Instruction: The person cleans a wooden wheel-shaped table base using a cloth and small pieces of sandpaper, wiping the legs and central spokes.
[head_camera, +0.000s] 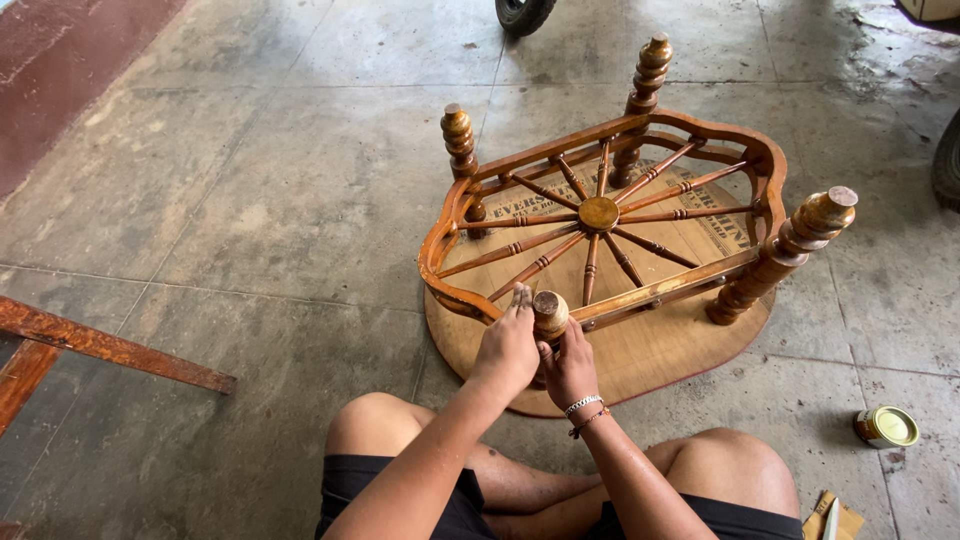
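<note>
Bare knees frame the bottom of the frame, and just above them both hands meet at centre on the nearest turned leg (549, 316) of an upturned wooden table (610, 225). Left hand (507, 352) is curled closed against the leg's left side with fingertips near its top, while right hand (570, 368) wraps shut around it lower down. That leg's long axis rises straight out of the grip, both hands equally close.
</note>
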